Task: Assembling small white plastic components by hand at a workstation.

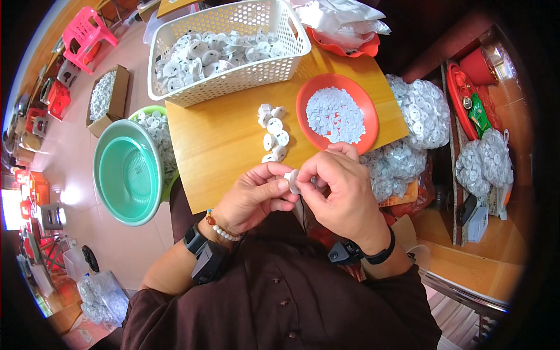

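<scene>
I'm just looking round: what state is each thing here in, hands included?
Left hand: pinching the small white piece
Right hand: fingers at that piece, exact grip unclear
White basket: uncovered, heaped with white parts
Red plate: uncovered, holding pale flat bits
Loose cluster: lying on the table
Cardboard box: open, filled with pale pieces
Green basin: uncovered
Clear bag: bulging
Pink chair: upright

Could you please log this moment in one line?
left hand: holding white disc-shaped part; right hand: touching it; ahead: red plate, white perforated basket
</scene>
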`<state>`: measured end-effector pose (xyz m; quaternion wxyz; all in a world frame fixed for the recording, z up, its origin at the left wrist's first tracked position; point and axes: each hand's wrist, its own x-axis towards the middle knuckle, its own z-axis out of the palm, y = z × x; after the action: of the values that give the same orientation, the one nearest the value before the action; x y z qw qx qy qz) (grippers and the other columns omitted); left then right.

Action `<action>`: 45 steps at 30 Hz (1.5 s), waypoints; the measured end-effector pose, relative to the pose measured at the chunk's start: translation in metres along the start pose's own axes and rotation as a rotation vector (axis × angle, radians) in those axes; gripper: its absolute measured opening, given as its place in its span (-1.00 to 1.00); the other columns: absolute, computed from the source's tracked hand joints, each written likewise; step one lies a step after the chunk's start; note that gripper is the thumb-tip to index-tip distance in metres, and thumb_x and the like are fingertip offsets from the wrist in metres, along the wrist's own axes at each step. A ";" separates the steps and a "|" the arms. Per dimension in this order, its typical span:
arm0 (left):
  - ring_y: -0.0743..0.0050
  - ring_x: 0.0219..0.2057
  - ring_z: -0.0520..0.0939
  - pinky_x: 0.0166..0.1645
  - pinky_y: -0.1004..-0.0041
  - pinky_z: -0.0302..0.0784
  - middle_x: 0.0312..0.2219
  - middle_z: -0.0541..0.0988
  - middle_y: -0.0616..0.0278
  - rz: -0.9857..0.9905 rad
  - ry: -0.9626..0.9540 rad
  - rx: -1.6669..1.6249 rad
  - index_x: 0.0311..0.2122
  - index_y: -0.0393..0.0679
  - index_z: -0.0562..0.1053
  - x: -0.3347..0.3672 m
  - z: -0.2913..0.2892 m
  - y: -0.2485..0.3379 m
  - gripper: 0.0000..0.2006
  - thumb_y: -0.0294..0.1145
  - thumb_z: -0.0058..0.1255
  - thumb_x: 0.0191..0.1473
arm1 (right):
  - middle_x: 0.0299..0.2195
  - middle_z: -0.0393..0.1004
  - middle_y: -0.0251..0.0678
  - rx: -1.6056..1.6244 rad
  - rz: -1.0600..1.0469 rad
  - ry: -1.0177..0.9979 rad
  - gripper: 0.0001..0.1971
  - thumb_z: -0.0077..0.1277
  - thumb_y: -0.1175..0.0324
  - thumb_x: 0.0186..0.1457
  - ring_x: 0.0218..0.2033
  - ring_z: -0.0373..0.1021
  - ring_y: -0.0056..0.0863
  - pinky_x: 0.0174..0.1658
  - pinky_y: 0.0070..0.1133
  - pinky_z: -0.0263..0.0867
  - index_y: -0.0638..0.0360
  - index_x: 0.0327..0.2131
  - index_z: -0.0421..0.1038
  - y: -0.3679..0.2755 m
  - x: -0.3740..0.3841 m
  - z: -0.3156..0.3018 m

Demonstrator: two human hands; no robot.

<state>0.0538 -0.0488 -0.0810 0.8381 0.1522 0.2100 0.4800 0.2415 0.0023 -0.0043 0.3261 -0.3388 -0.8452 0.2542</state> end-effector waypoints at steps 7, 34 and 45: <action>0.44 -0.22 0.66 -0.12 0.47 0.68 -0.21 0.59 0.14 -0.021 0.057 0.040 -0.05 -0.24 0.45 -0.001 0.002 0.002 -0.76 -0.43 0.05 0.20 | -0.48 0.46 -0.40 0.010 0.082 -0.124 -0.87 0.15 0.46 -0.03 -0.34 0.44 -0.36 0.00 -0.36 0.12 0.08 -0.38 0.39 -0.002 0.003 -0.010; 0.83 -0.52 0.37 -0.43 0.71 0.31 -0.47 0.43 0.52 0.651 0.547 0.908 0.05 -0.18 0.41 0.036 0.023 0.145 -0.64 -0.36 0.11 0.16 | -0.32 0.54 -0.32 -0.209 0.374 0.077 -0.79 0.17 0.33 0.00 -0.24 0.46 -0.37 -0.05 -0.36 0.15 0.10 -0.25 0.50 0.111 -0.006 -0.001; 0.74 -0.51 0.44 -0.42 0.64 0.39 -0.22 0.55 0.28 0.410 0.443 1.539 -0.14 -0.12 0.57 0.035 -0.016 0.062 -0.72 -0.55 0.22 -0.02 | -0.42 0.53 -0.40 -0.283 0.447 0.057 -0.86 0.18 0.36 -0.03 -0.31 0.47 -0.38 -0.10 -0.33 0.14 0.04 -0.34 0.50 0.139 -0.002 0.022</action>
<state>0.0162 0.0130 -0.0735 0.3348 0.6207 0.6083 0.3641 0.2832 0.0855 -0.1096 0.2349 -0.5662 -0.7670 0.1897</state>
